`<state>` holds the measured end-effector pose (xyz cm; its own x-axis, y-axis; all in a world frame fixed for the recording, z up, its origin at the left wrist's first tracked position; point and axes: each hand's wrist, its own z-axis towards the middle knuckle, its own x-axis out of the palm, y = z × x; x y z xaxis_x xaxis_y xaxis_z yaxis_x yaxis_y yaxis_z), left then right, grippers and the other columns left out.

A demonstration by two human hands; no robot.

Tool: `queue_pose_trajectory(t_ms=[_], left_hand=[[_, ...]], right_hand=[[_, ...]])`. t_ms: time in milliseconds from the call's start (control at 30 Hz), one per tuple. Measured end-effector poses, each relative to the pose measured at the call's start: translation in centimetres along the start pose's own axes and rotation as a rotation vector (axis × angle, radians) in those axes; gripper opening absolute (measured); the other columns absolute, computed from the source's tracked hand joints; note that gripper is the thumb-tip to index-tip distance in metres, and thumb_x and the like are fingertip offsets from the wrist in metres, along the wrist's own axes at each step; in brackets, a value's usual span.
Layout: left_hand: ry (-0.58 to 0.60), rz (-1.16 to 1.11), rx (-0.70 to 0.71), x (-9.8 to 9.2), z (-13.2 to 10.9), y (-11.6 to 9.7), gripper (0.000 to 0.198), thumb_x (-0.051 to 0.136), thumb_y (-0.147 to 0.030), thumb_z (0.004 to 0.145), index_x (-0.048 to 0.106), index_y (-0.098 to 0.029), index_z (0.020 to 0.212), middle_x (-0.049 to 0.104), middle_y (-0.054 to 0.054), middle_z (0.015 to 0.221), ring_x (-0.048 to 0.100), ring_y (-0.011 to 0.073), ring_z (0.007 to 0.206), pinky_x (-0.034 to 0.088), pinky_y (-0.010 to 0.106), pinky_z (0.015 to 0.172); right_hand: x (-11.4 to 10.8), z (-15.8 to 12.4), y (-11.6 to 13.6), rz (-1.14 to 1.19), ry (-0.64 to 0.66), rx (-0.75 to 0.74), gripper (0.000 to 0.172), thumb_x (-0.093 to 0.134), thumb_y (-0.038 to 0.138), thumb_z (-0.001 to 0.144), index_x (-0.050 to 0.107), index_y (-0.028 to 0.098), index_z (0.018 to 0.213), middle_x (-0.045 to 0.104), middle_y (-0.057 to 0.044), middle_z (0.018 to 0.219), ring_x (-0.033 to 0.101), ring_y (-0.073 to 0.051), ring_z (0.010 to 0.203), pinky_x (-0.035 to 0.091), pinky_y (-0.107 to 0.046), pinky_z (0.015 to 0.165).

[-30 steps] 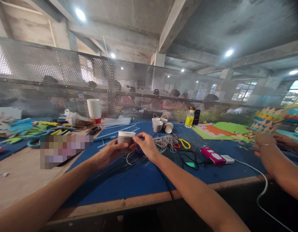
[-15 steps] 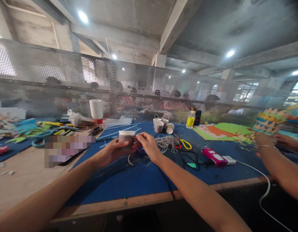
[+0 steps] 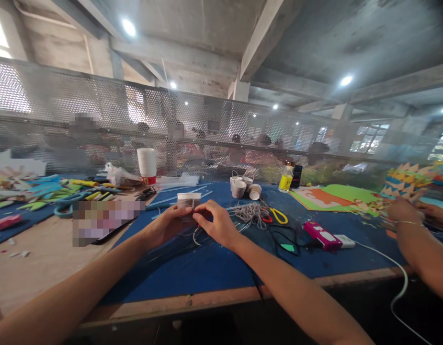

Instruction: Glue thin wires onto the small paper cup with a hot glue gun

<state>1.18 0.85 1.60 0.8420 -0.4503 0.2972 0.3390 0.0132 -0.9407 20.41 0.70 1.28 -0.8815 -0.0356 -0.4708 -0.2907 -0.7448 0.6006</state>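
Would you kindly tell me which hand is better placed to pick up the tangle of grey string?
Probably the right hand: it lies beside the grey string, while the left hand grips the cup.

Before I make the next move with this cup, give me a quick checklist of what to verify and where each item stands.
1. Cup held: ok, the left hand wraps its side and it stands upright.
2. Right hand on the cup: ok, its fingers touch the lower front.
3. Loose cord under the hands: cannot tell whether it is attached to the cup.
4. Spare string: ok, a pile lies just right of the hands.
5. Scissors: ok, beside the string pile, untouched.
6. Neighbour's hand: ok, well to the right, apart from the cup.
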Motion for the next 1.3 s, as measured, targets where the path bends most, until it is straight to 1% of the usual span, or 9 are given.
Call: queue_pose_trajectory(t_ms=[267,400,500,600,667,800,1000,1167,1300], left_hand=[[0.000,0.061,0.023,-0.2,0.1,0.2,0.026,0.074,-0.033,0.086,0.079,-0.015,0.104,0.078,0.014,0.112,0.071,0.0299,0.107,0.052,0.041,0.100],[-0.080,0.032,0.003,-0.5,0.4,0.5,0.025,0.077,-0.032,0.083,0.079,-0.015,0.101,0.079,0.014,0.109,0.073,0.0298,0.103,0.055,0.041,0.096],[-0.164,0.015,-0.002,-0.7,0.5,0.3,0.022,0.079,-0.030,0.080,0.079,-0.016,0.098,0.079,0.012,0.108,0.073,0.0282,0.103,0.056,0.037,0.095],[-0.225,0.033,-0.010,-0.5,0.3,0.0,0.023,0.081,-0.027,0.078,0.079,-0.019,0.099,0.079,0.010,0.108,0.074,0.0266,0.099,0.058,0.034,0.090],[-0.256,0.040,-0.018,-0.3,0.1,-0.3,0.022,0.082,-0.026,0.077,0.079,-0.019,0.098,0.079,0.008,0.106,0.074,0.0243,0.095,0.059,0.031,0.087],[-0.266,0.035,-0.013,-0.1,0.0,-0.4,0.026,0.082,-0.024,0.077,0.077,-0.016,0.101,0.079,0.009,0.106,0.074,0.0235,0.098,0.059,0.030,0.088],[-0.210,0.045,-0.012,-0.2,0.0,-0.4,0.028,0.080,-0.024,0.079,0.077,-0.015,0.105,0.078,0.012,0.112,0.074,0.0253,0.102,0.060,0.032,0.091],[-0.229,0.001,-0.020,0.2,-0.3,-0.7,0.026,0.078,-0.020,0.078,0.077,-0.016,0.104,0.080,0.010,0.108,0.076,0.0233,0.097,0.061,0.030,0.090],[-0.238,-0.024,-0.028,0.4,-0.5,-0.9,0.028,0.081,-0.020,0.075,0.077,-0.017,0.102,0.081,0.008,0.105,0.076,0.0251,0.097,0.062,0.032,0.089]], right_hand=[[0.1,-0.5,-0.2,-0.349,0.064,-0.163,0.024,0.057,0.033,0.099,0.066,0.021,0.117,0.067,-0.010,0.113,0.062,-0.022,0.106,0.047,-0.037,0.097],[0.0,-0.4,-0.2,-0.353,0.079,-0.184,0.026,0.058,0.035,0.099,0.065,0.023,0.121,0.066,-0.009,0.117,0.061,-0.022,0.113,0.045,-0.037,0.100],[-0.4,-0.1,-0.5,-0.326,-0.005,-0.095,0.025,0.052,0.037,0.102,0.067,0.023,0.115,0.066,-0.007,0.113,0.063,-0.019,0.107,0.047,-0.032,0.096],[-0.9,0.3,-1.6,-0.436,-0.063,0.110,0.022,0.053,0.036,0.101,0.068,0.020,0.103,0.068,-0.007,0.104,0.065,-0.018,0.095,0.048,-0.030,0.086],[-1.1,0.3,-2.5,-0.549,0.005,0.253,0.021,0.060,0.040,0.096,0.068,0.020,0.098,0.070,-0.008,0.100,0.067,-0.021,0.093,0.048,-0.031,0.083],[-1.2,0.2,-4.0,-0.651,0.233,0.421,0.042,0.063,0.059,0.090,0.068,0.019,0.101,0.073,-0.015,0.101,0.070,-0.030,0.095,0.049,-0.036,0.079],[-0.9,0.3,-4.5,-0.581,0.302,0.503,0.037,0.065,0.058,0.085,0.072,0.023,0.095,0.077,-0.012,0.096,0.072,-0.033,0.095,0.048,-0.035,0.075],[-0.5,0.2,-4.4,-0.568,0.201,0.523,0.030,0.065,0.049,0.085,0.071,0.020,0.091,0.077,-0.013,0.091,0.073,-0.032,0.091,0.046,-0.033,0.072],[-0.5,0.5,-3.9,-0.540,0.075,0.547,0.031,0.062,0.043,0.089,0.065,0.018,0.107,0.076,-0.012,0.095,0.072,-0.029,0.092,0.046,-0.032,0.075]])
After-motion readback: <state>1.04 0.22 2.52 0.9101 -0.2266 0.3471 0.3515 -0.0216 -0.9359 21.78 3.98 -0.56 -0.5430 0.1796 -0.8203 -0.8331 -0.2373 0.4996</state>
